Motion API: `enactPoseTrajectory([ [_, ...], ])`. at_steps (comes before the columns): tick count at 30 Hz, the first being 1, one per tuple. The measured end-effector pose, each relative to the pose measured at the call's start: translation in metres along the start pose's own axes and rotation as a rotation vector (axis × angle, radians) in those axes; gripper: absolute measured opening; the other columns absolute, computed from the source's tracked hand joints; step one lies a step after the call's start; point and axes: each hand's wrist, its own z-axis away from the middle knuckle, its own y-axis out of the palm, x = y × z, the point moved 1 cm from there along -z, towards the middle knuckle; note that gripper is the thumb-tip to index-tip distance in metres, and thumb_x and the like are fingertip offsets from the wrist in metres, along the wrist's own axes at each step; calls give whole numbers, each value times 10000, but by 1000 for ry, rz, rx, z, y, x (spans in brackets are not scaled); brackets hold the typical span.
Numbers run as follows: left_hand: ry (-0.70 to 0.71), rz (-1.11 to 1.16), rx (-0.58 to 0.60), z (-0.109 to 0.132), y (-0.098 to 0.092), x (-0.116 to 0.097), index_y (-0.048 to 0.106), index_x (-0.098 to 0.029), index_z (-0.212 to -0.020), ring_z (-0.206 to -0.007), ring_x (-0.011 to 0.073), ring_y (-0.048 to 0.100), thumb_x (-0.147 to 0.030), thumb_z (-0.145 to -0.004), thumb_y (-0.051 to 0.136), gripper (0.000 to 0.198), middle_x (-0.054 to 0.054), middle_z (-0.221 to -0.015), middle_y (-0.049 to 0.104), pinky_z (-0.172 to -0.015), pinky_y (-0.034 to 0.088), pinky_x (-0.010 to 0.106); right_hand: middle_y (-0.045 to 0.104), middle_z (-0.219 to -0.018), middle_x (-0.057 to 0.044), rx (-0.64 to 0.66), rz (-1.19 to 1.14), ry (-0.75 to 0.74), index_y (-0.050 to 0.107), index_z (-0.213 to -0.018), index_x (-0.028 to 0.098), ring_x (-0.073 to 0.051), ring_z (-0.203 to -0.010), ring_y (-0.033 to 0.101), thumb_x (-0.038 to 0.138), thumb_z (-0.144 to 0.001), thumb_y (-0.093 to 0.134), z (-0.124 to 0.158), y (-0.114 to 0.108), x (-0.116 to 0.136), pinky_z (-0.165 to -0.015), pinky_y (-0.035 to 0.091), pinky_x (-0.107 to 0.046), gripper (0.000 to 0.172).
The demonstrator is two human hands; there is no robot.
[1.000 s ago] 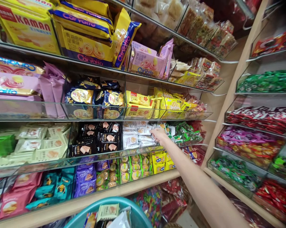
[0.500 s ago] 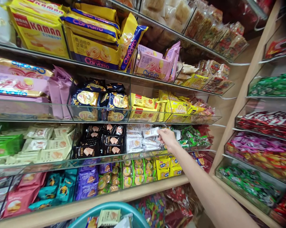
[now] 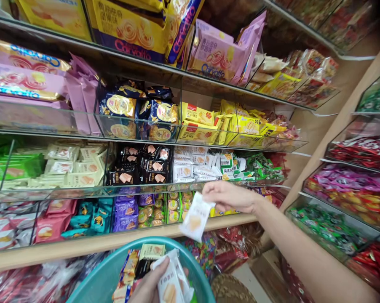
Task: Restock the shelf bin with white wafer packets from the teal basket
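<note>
My right hand [image 3: 229, 197] is closed on the top corner of a small white snack packet [image 3: 196, 215], printed with a picture of a pale biscuit. The packet hangs in front of the lower shelf, above and to the right of a teal plastic basin [image 3: 92, 275]. At the bottom, my left hand [image 3: 152, 281] grips similar white snack packets [image 3: 170, 280] over the basin, its thumb across them. Inside the basin lie a cream packet [image 3: 152, 251], a black packet and some orange-yellow packets [image 3: 129, 264]. More white packets [image 3: 190, 166] fill a shelf compartment behind my right hand.
Clear-fronted shelf bins hold black packets [image 3: 155, 165], green packets [image 3: 259, 165], purple packets [image 3: 126, 213] and yellow packets [image 3: 199, 120]. A wooden shelf edge [image 3: 98, 234] runs above the basin. More bins [image 3: 332, 223] stand along the right, with a woven basket [image 3: 232, 289] below.
My right hand has drawn a white packet out of its compartment, down and toward the basin. My left hand with white packets has come into view, and more of the basin shows.
</note>
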Motion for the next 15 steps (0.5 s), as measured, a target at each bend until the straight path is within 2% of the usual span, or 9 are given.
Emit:
enactPoseTrajectory([
  [2, -38, 24, 33, 7, 12, 0, 589, -70, -1169, -940, 306, 692, -417, -744, 675, 555, 150, -930, 755, -916, 483, 407, 549, -524, 71, 231, 35, 93, 572, -793, 161, -23, -392, 438, 340, -734, 689, -8, 25, -7, -358, 220, -143, 222],
  [4, -20, 37, 62, 12, 21, -1, 558, -101, -1224, -988, 295, 677, -442, -782, 618, 561, 140, -1004, 742, -927, 476, 398, 554, -528, 78, 408, 51, 152, 574, -790, 162, -23, -392, 453, 337, -720, 705, -18, 48, -15, -350, 228, -140, 229],
  [7, -1, 40, 27, 15, 23, -1, 541, -130, -1248, -1022, 294, 663, -522, -806, 553, 591, 134, -1028, 734, -938, 467, 411, 545, -491, 97, 566, 85, 200, 571, -760, 165, -19, -369, 442, 364, -683, 740, -34, 75, -24, -350, 253, -132, 271],
  [12, 59, 61, -63, 14, 15, 1, 546, -96, -1231, -990, 326, 671, -592, -769, 562, 678, 159, -995, 736, -928, 476, 437, 529, -449, 110, 614, 190, 251, 575, -710, 162, -17, -354, 438, 387, -623, 784, -54, 98, -32, -357, 274, -124, 319],
  [15, 71, 40, -70, 23, 13, 4, 492, -117, -1293, -958, 303, 687, -444, -759, 664, 649, 144, -1008, 739, -927, 483, 422, 534, -467, 108, 575, 214, 232, 580, -699, 157, -12, -359, 428, 333, -660, 767, -61, 106, -36, -363, 274, -124, 260],
])
